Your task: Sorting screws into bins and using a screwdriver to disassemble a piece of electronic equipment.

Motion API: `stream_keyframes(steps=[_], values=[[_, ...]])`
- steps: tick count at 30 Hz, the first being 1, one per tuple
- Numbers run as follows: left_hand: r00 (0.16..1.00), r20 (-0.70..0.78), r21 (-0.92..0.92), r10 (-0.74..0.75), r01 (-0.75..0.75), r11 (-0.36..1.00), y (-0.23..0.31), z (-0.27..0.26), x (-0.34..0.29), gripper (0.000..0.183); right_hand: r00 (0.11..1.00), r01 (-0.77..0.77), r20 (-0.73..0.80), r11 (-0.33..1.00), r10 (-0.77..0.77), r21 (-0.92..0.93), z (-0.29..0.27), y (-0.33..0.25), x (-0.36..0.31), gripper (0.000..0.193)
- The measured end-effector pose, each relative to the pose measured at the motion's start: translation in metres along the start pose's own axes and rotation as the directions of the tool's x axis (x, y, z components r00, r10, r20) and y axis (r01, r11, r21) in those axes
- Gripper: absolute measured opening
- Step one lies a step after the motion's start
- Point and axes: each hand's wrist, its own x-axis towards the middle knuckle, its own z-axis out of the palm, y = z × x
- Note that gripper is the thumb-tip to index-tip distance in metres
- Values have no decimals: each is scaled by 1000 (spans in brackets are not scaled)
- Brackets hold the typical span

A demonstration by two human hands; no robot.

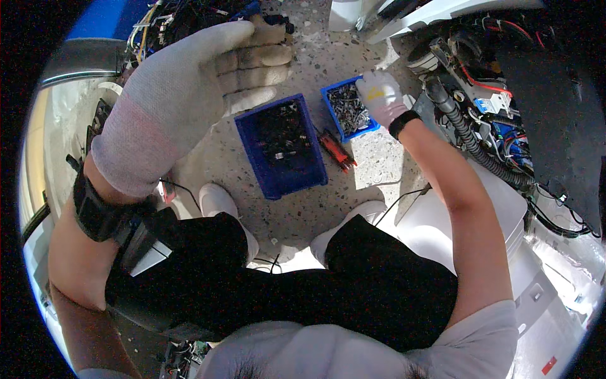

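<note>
Gloved left hand of mine is closest, palm flat, fingers straight and nothing gripped, up and to the left of the larger dark-blue bin with its jumble of dark parts. Well apart from it, my gloved right hand is at the right rim of the small blue bin full of metal pieces, fingertips hidden, so can't tell if they pinch anything. Both bins sit on the speckled floor, red tool between them, white shoes nearer me.
</note>
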Motion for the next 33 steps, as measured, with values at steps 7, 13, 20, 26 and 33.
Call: stream_keyframes(steps=[7, 13, 20, 26, 33], values=[[996, -34, 191, 79, -71, 979, 2, 7, -6, 47, 952, -292, 256, 754, 169, 589, -90, -45, -9, 36], [999, -35, 117, -5, 9, 993, -3, 3, -3, 46, 953, -275, 232, 873, 194, 403, -70, -52, -31, 23], [997, -71, 191, -23, 36, 981, 1, 15, -5, 44, 940, -258, 280, 943, 194, 212, -4, -45, -67, 14], [999, -28, 362, 36, -24, 932, -2, 9, -5, 43, 883, -388, 390, 873, 261, 294, -48, -35, -51, 27], [999, -26, 140, -21, 25, 990, -4, 7, -2, 42, 911, -410, 358, 554, 206, 724, -87, -63, -24, 32]])
